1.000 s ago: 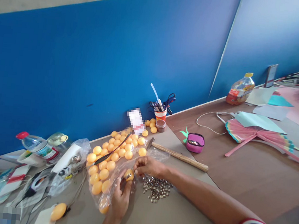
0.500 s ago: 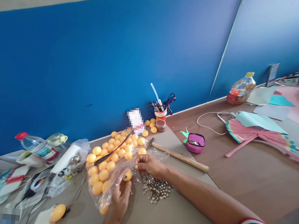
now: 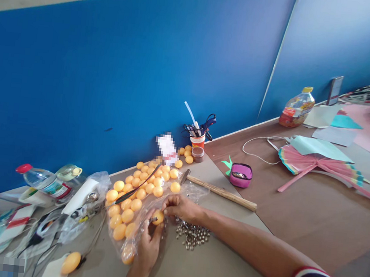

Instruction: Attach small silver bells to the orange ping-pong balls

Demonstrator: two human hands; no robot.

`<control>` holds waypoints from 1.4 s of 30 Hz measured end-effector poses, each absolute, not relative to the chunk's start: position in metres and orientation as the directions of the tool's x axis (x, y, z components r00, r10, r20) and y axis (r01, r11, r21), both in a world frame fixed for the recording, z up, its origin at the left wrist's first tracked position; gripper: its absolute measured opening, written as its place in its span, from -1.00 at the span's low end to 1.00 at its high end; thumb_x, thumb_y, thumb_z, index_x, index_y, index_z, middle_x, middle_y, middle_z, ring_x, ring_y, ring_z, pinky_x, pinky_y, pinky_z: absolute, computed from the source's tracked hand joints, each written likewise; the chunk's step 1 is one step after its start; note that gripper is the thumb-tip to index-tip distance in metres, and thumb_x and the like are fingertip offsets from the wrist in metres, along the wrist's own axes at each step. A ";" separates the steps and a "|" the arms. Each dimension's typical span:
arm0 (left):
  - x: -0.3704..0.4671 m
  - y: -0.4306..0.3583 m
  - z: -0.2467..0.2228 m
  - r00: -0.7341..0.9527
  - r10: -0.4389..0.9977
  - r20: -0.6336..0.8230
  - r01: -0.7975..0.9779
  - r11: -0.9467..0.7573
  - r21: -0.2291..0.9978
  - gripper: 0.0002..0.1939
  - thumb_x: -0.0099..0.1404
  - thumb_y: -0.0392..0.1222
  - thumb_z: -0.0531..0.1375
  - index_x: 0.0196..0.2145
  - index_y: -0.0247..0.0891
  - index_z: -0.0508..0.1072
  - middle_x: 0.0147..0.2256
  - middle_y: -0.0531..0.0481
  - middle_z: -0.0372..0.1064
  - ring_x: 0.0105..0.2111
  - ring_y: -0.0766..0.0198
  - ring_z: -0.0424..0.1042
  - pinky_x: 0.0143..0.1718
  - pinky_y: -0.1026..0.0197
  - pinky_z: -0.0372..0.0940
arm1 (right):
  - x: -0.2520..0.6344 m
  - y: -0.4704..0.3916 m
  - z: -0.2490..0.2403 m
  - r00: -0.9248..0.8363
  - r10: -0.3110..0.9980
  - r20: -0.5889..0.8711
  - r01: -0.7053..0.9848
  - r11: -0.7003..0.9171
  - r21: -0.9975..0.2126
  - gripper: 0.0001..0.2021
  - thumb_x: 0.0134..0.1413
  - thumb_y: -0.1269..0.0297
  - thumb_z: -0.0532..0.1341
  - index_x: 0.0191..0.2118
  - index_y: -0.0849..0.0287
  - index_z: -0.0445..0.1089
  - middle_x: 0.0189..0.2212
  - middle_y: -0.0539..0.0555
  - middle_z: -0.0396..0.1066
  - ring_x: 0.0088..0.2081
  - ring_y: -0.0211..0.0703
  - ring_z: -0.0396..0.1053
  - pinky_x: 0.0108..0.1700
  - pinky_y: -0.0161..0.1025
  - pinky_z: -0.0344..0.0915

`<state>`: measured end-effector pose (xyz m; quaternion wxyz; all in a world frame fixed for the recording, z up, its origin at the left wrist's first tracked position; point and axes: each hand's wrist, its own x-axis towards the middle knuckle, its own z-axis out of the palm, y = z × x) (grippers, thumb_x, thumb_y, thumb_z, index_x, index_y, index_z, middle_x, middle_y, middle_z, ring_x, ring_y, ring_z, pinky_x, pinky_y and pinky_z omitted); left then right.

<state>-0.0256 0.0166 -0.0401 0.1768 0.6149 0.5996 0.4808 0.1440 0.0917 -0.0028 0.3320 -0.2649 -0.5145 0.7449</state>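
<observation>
Left grip [image 3: 152, 230] clamped on ball [image 3: 157, 217]: orange, round, small dark metallic bit on its side. Right grip [image 3: 168, 207] pinched, just beside ball; contents can't tell. Metal pieces [image 3: 192, 234] heaped on counter [image 3: 187, 271] below right grip.

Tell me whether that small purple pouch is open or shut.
Open: the purple pouch gapes at the top, and something shiny shows inside.

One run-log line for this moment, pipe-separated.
left hand: holding orange ball | right hand: fingertips beside ball, grip unclear | metal pieces: piled on table | hammer: lying flat
</observation>
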 end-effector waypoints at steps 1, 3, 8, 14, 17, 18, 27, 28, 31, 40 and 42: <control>-0.026 0.016 -0.041 -0.165 0.924 0.345 0.562 -0.199 0.803 -0.51 0.21 0.14 0.16 -0.05 -0.26 0.42 -0.09 -0.22 0.50 -0.01 0.04 0.45 0.08 -0.04 0.30 | 0.143 0.091 -0.003 -0.630 0.775 -0.054 -0.218 -0.243 -0.945 -0.78 -0.27 0.25 0.38 -0.47 0.23 0.37 -0.65 -0.14 0.27 -0.60 -0.44 0.10 -0.54 -0.41 0.00; -0.025 0.015 -0.041 -0.149 0.946 0.288 0.554 -0.161 0.816 -0.51 0.23 0.14 0.14 -0.04 -0.27 0.41 -0.06 -0.25 0.47 0.03 0.02 0.41 0.13 -0.09 0.25 | 0.142 0.089 -0.003 -0.632 0.773 -0.051 -0.224 -0.246 -0.943 -0.77 -0.28 0.24 0.38 -0.47 0.24 0.39 -0.62 -0.13 0.29 -0.57 -0.43 0.12 -0.51 -0.41 0.02; -0.025 0.014 -0.041 -0.156 0.939 0.306 0.567 -0.168 0.806 -0.50 0.21 0.18 0.14 -0.07 -0.26 0.43 -0.03 -0.25 0.45 0.07 0.01 0.37 0.14 -0.10 0.23 | 0.139 0.084 -0.003 -0.650 0.757 -0.068 -0.215 -0.269 -0.939 -0.73 -0.30 0.20 0.38 -0.46 0.26 0.41 -0.54 -0.05 0.38 -0.51 -0.36 0.22 -0.44 -0.37 0.11; -0.027 0.015 -0.040 -0.155 0.926 0.345 0.623 -0.179 0.761 -0.53 0.22 0.16 0.14 -0.08 -0.24 0.44 -0.06 -0.24 0.47 0.02 0.03 0.41 0.10 -0.06 0.29 | 0.138 0.083 -0.002 -0.657 0.751 -0.069 -0.182 -0.247 -0.952 -0.84 -0.24 0.30 0.34 -0.50 0.26 0.40 -0.59 -0.06 0.34 -0.53 -0.36 0.16 -0.47 -0.36 0.06; -0.027 0.014 -0.039 -0.139 0.926 0.352 0.638 -0.188 0.747 -0.53 0.22 0.15 0.14 -0.07 -0.25 0.44 -0.05 -0.25 0.47 -0.01 0.04 0.44 0.05 -0.03 0.34 | 0.138 0.082 -0.002 -0.653 0.754 -0.072 -0.197 -0.260 -0.945 -0.86 -0.21 0.32 0.33 -0.49 0.26 0.40 -0.59 -0.07 0.33 -0.54 -0.37 0.15 -0.47 -0.36 0.05; -0.026 0.014 -0.038 -0.135 0.924 0.357 0.642 -0.193 0.742 -0.52 0.22 0.15 0.14 -0.07 -0.25 0.44 -0.06 -0.24 0.48 -0.01 0.03 0.44 0.04 -0.03 0.35 | 0.138 0.082 -0.002 -0.655 0.752 -0.070 -0.202 -0.264 -0.943 -0.85 -0.21 0.32 0.34 -0.48 0.27 0.40 -0.59 -0.07 0.33 -0.54 -0.37 0.16 -0.46 -0.36 0.06; -0.024 0.014 -0.037 -0.129 0.911 0.392 0.667 -0.212 0.714 -0.52 0.23 0.15 0.13 -0.06 -0.25 0.45 -0.07 -0.25 0.49 -0.02 0.00 0.45 0.04 -0.09 0.34 | 0.138 0.083 -0.003 -0.671 0.738 -0.068 -0.244 -0.308 -0.920 -0.70 -0.32 0.14 0.41 -0.49 0.26 0.40 -0.56 -0.07 0.37 -0.54 -0.40 0.19 -0.43 -0.37 0.12; -0.024 0.014 -0.037 -0.126 0.912 0.390 0.665 -0.214 0.716 -0.51 0.23 0.15 0.13 -0.05 -0.26 0.45 -0.05 -0.26 0.47 0.00 -0.01 0.44 0.06 -0.10 0.32 | 0.138 0.083 -0.003 -0.669 0.739 -0.078 -0.237 -0.312 -0.920 -0.70 -0.32 0.14 0.41 -0.49 0.25 0.40 -0.57 -0.07 0.37 -0.54 -0.40 0.19 -0.44 -0.37 0.11; -0.024 0.014 -0.036 -0.129 0.912 0.389 0.663 -0.212 0.718 -0.51 0.23 0.16 0.12 -0.06 -0.26 0.45 -0.06 -0.26 0.47 0.02 -0.03 0.41 0.08 -0.15 0.29 | 0.138 0.084 -0.006 -0.659 0.744 -0.111 -0.192 -0.309 -0.931 -0.74 -0.31 0.19 0.39 -0.49 0.25 0.41 -0.61 -0.09 0.34 -0.57 -0.40 0.17 -0.48 -0.39 0.10; -0.024 0.012 -0.035 -0.140 0.937 0.321 0.642 -0.161 0.749 -0.53 0.22 0.15 0.14 -0.08 -0.25 0.46 -0.09 -0.25 0.49 0.00 -0.03 0.44 0.04 -0.12 0.33 | 0.140 0.082 -0.003 -0.660 0.742 -0.113 -0.142 -0.271 -0.952 -0.83 -0.23 0.27 0.35 -0.49 0.25 0.40 -0.62 -0.09 0.32 -0.57 -0.41 0.18 -0.50 -0.41 0.09; -0.025 0.012 -0.036 -0.132 0.945 0.299 0.641 -0.149 0.753 -0.54 0.23 0.13 0.14 -0.06 -0.24 0.44 -0.08 -0.24 0.49 -0.01 -0.02 0.44 0.05 -0.12 0.32 | 0.141 0.082 -0.002 -0.667 0.735 -0.119 -0.138 -0.279 -0.950 -0.83 -0.21 0.27 0.35 -0.49 0.25 0.40 -0.62 -0.09 0.33 -0.57 -0.40 0.19 -0.49 -0.40 0.10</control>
